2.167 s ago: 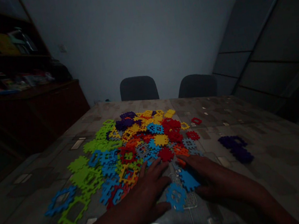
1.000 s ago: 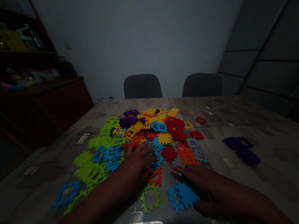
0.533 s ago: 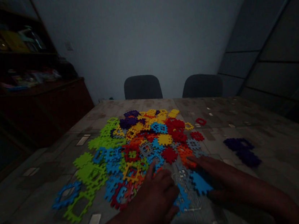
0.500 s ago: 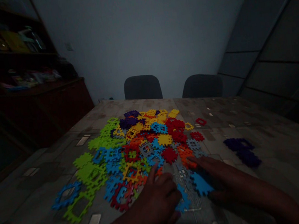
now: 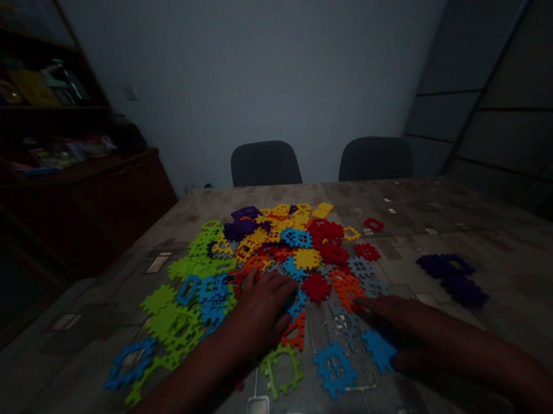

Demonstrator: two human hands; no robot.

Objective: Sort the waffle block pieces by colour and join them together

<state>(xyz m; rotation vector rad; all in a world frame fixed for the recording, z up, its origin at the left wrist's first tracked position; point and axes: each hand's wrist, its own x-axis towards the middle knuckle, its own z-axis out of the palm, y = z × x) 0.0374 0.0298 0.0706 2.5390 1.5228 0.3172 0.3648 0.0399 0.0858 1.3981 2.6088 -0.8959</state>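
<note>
Tiles (image 5: 308, 259) of flat, toothed, multicoloured plastic lie heaped beneath my loosely spread left hand (image 5: 263, 306) and beside my right hand (image 5: 411, 321), thumb parted, neither visibly gripping; I'm apparently sorting, so next should pinch one edge.

toothed pieces (image 5: 308, 259): matt plastic | tabletop (image 5: 459, 218): smooth, faintly glossy | cabinet (image 5: 127, 198): wood-look
</note>
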